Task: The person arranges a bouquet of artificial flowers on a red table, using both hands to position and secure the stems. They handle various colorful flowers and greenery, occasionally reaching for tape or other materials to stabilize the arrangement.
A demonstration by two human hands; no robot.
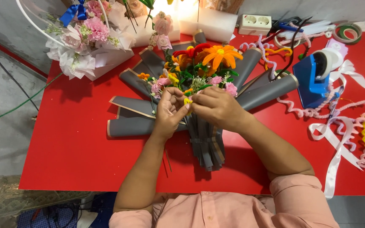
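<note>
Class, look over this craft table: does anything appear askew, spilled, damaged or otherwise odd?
Nothing looks damaged or spilled. The one loose end is a white ribbon trailing over the front edge of the red table. Both hands, left hand and right hand, meet at a small yellow piece on the grey-wrapped bouquet.
</note>
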